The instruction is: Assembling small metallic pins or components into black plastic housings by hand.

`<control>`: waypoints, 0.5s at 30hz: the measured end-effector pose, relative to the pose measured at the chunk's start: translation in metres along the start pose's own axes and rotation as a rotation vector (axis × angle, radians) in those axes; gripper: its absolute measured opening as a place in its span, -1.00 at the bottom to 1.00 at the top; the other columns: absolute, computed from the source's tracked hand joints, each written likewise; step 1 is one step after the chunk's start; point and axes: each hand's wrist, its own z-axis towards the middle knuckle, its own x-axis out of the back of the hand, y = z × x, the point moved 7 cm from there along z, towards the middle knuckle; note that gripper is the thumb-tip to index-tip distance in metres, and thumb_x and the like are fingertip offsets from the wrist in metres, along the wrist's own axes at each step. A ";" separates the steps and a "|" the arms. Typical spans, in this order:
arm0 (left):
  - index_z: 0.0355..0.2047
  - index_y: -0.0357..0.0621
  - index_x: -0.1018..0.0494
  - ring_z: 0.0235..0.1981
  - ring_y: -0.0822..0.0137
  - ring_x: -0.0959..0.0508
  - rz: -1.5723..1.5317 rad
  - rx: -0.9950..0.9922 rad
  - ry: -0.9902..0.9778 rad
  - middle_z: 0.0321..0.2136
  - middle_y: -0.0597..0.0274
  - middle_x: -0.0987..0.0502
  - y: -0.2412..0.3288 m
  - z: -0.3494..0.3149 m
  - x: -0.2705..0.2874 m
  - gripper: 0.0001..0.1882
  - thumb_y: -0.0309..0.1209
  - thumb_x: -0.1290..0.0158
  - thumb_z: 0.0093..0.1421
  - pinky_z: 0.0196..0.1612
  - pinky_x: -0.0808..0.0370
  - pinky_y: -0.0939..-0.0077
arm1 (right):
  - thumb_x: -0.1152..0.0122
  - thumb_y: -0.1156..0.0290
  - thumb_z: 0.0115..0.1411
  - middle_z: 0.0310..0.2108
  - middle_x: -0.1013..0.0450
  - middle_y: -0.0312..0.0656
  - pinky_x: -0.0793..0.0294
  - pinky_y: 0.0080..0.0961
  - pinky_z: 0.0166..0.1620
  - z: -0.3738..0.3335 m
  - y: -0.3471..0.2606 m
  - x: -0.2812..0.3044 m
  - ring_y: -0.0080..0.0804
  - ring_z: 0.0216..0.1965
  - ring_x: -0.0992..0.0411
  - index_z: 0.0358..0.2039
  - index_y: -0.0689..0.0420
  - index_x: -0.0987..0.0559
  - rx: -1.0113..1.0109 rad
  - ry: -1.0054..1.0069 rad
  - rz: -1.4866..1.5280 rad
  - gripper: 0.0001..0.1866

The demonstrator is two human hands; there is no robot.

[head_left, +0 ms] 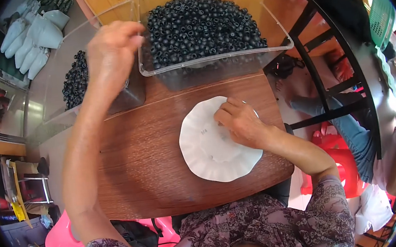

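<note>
A right hand [240, 122] curls over a scalloped white plate [205, 153], the left hand [110, 48] beside a clear bin [202, 73] of round, pierced beads [198, 28]. Either grip's hold can't be told.

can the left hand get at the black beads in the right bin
Probably yes: the left hand is by the left side of the right bin, and no lid shows over the black beads.

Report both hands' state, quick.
Left hand: curled near the clear bins; holding anything, cannot tell.
Right hand: curled over the white dish; holding anything, cannot tell.
</note>
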 end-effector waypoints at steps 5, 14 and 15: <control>-0.58 -0.20 -0.51 -0.40 0.07 -0.54 0.305 -0.147 -0.591 -0.56 0.02 -0.52 0.034 0.014 -0.070 -0.85 -0.39 -0.18 -0.13 -0.37 -0.45 0.24 | -0.17 0.71 -0.20 -0.53 -0.37 -0.15 -0.31 -0.30 -0.44 0.005 0.000 0.020 -0.13 -0.46 -0.32 -0.49 0.18 -0.39 -0.071 0.074 0.120 -0.77; -0.63 -0.27 -0.45 -0.41 -0.02 -0.52 0.221 -0.120 -0.835 -0.59 -0.07 -0.49 0.023 0.016 -0.102 -0.84 -0.47 -0.19 -0.22 -0.41 -0.42 0.19 | -0.17 0.67 -0.12 -0.54 -0.40 -0.07 -0.31 -0.29 -0.41 -0.006 -0.003 0.032 -0.10 -0.45 -0.36 -0.51 0.22 -0.37 -0.145 0.093 0.297 -0.83; -0.64 -0.27 -0.43 -0.42 -0.05 -0.50 0.181 -0.144 -0.825 -0.61 -0.06 -0.47 0.022 0.015 -0.102 -0.81 -0.45 -0.20 -0.24 -0.42 -0.39 0.18 | -0.18 0.67 -0.12 -0.54 -0.40 -0.08 -0.31 -0.30 -0.40 -0.006 -0.003 0.033 -0.10 -0.44 -0.36 -0.50 0.22 -0.38 -0.159 0.099 0.305 -0.82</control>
